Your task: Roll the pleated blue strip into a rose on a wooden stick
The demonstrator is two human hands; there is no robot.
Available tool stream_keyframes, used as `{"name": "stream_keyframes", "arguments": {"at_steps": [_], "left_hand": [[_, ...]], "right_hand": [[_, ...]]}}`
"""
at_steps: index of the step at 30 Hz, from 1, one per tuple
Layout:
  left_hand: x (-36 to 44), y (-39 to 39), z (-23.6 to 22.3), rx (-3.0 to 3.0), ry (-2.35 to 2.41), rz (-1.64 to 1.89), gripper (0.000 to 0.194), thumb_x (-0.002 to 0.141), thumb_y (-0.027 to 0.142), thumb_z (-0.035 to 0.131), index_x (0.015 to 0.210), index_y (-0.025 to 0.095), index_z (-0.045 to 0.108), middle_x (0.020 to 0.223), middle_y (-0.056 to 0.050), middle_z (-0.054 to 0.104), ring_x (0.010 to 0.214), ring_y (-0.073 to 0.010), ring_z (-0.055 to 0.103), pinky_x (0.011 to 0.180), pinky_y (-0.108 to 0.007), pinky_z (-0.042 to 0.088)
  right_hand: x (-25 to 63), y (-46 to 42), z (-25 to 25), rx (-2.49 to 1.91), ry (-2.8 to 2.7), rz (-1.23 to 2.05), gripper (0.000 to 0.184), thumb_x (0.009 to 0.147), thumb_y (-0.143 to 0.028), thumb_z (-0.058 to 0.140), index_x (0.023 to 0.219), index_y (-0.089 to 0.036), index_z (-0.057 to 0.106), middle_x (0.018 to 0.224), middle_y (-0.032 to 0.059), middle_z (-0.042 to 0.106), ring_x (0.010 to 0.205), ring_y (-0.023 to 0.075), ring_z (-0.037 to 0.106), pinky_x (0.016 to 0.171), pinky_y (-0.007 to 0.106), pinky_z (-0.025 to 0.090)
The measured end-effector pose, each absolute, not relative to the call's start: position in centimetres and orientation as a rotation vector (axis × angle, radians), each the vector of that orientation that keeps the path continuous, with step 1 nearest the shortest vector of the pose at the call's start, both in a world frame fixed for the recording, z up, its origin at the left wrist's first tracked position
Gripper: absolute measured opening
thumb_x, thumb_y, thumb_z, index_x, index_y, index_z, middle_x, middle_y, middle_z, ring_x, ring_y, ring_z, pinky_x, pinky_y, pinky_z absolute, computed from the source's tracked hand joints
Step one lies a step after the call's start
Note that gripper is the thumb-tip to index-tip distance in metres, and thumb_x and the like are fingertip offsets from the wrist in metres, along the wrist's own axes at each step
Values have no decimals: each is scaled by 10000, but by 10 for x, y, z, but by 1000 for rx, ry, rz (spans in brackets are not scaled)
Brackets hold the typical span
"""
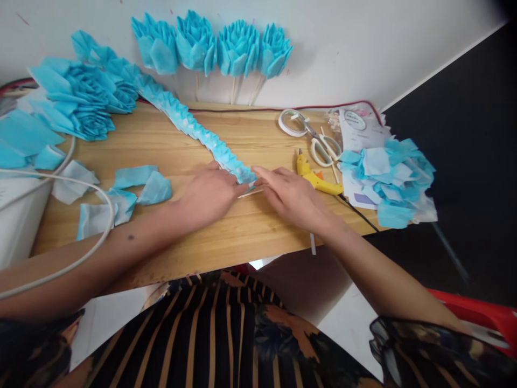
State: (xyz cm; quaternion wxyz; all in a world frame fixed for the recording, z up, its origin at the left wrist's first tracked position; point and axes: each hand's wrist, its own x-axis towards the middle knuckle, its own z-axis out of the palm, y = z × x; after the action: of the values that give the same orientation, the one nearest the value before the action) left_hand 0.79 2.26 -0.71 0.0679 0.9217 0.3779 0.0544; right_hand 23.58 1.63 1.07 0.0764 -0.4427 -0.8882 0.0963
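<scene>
A long strip of folded blue paper petals (pixel 194 129) runs diagonally across the wooden table (pixel 210 237). Its near end lies between my hands, on a thin wooden stick (pixel 251 192). My left hand (pixel 208 194) rests palm down with its fingertips pinching the stick at the strip's end. My right hand (pixel 293 196) lies opposite, fingers together and pressed on the same end of the strip. A yellow glue gun (pixel 317 178) lies just right of my right hand.
Finished blue paper flowers (pixel 214 46) lean on the wall; larger ones (pixel 84 97) lie at left. Loose blue sheets (pixel 133 188), scissors (pixel 323 145), a tape roll (pixel 293 123) and a heap of paper squares (pixel 388 178) surround the hands. A white cable (pixel 81 253) crosses my left forearm.
</scene>
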Motion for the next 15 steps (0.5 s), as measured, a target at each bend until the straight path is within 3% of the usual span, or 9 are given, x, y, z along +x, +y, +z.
{"name": "stream_keyframes", "arguments": {"at_steps": [6,9,15], "left_hand": [[10,20,1,2909,1167,-115,429,1065,162,376,1365,194,680,986,-103,744,958,-274,677,889,-403,420],[8,20,2,2907,1170,-114,442,1062,145,368,1370,201,680,983,-109,740,969,-292,683,877,-414,416],[3,19,-1,2850,1175,30,414,1040,133,401,1270,212,735,836,-44,707,839,-218,644,834,-357,383]], "right_hand": [[228,15,5,-1487,-2787,56,640,977,-89,396,1613,-156,416,1241,176,760,1034,299,703,708,357,524],[228,16,2,-1514,-2766,117,654,964,-61,377,1614,-120,405,1266,165,763,1119,311,694,765,386,551],[231,21,-4,-1470,-2661,253,647,969,-51,363,1612,-124,392,1315,133,760,1222,303,667,895,444,580]]}}
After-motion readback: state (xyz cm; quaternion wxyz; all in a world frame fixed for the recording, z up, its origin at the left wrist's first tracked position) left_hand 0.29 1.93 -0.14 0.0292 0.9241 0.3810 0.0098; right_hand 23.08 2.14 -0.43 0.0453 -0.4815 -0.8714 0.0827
